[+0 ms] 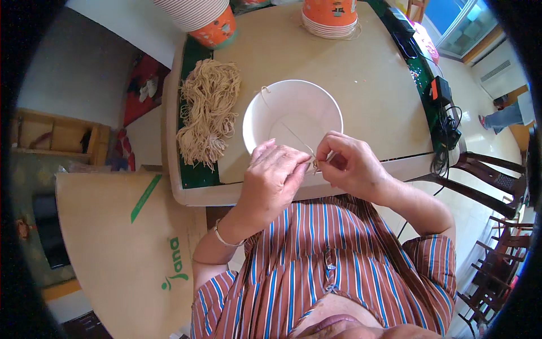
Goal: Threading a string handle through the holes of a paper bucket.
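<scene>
A white paper bucket (302,99) stands on the table with its mouth facing up, close to me. A thin beige string (297,136) crosses its opening toward my fingers. Another bit of string loops over the bucket's far left rim. At the near rim my left hand (274,176) is closed, its thumb and forefinger pinching the string. Just to the right, my right hand (353,168) pinches the string's knotted-looking end between thumb and fingertips. The fingers partly hide that end.
A heap of beige strings (209,110) lies left of the bucket. Stacked orange-and-white buckets (212,25) stand far left, with another orange stack (330,17) at the far middle. Black adapters and cables (443,116) line the table's right edge. A cardboard sheet (124,243) is at left.
</scene>
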`<move>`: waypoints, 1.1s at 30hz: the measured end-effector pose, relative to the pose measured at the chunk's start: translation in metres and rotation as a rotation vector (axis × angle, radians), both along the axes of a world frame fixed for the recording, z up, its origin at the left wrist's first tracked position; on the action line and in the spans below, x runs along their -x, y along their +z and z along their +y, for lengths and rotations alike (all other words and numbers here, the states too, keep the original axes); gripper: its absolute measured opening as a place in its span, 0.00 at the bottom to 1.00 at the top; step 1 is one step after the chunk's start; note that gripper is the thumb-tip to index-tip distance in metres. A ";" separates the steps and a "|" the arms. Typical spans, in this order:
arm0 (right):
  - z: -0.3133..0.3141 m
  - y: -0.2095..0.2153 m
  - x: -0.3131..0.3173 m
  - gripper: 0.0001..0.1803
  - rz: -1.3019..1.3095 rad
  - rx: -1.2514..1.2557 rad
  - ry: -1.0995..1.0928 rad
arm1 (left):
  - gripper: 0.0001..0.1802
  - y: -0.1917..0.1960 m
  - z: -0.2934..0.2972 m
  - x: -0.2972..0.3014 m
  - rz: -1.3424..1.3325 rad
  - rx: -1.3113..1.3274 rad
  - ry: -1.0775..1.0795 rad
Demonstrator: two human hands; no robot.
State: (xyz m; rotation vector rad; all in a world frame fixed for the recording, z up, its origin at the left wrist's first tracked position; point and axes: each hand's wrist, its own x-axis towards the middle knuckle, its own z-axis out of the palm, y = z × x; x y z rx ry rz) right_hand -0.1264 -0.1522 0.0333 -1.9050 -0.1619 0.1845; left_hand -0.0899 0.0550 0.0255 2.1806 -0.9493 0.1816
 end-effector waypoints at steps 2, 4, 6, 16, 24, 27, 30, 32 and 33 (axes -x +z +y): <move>0.000 -0.002 0.001 0.04 -0.018 0.005 0.000 | 0.07 -0.001 -0.002 0.001 0.017 0.015 -0.026; 0.000 -0.004 0.001 0.05 -0.047 -0.028 0.007 | 0.07 -0.002 -0.002 0.000 0.032 0.014 -0.035; 0.000 -0.005 0.002 0.05 -0.071 -0.020 0.010 | 0.07 -0.002 -0.003 -0.001 0.046 0.012 -0.047; -0.001 -0.003 0.001 0.05 -0.057 0.024 -0.007 | 0.08 -0.002 -0.006 0.000 0.058 0.019 -0.042; -0.007 -0.001 0.000 0.05 -0.004 0.018 0.054 | 0.11 -0.003 -0.010 0.002 -0.143 -0.038 -0.028; -0.007 -0.002 0.000 0.07 0.007 0.016 0.069 | 0.12 -0.003 -0.010 0.003 -0.200 -0.076 -0.026; -0.008 -0.002 -0.001 0.08 0.002 0.012 0.082 | 0.12 -0.001 -0.011 0.002 -0.233 -0.098 -0.027; -0.008 -0.001 -0.001 0.07 0.010 0.007 0.091 | 0.11 0.000 -0.010 0.001 -0.276 -0.113 -0.042; -0.008 0.002 -0.001 0.07 0.043 0.001 0.084 | 0.11 0.000 -0.010 0.001 -0.276 -0.114 -0.042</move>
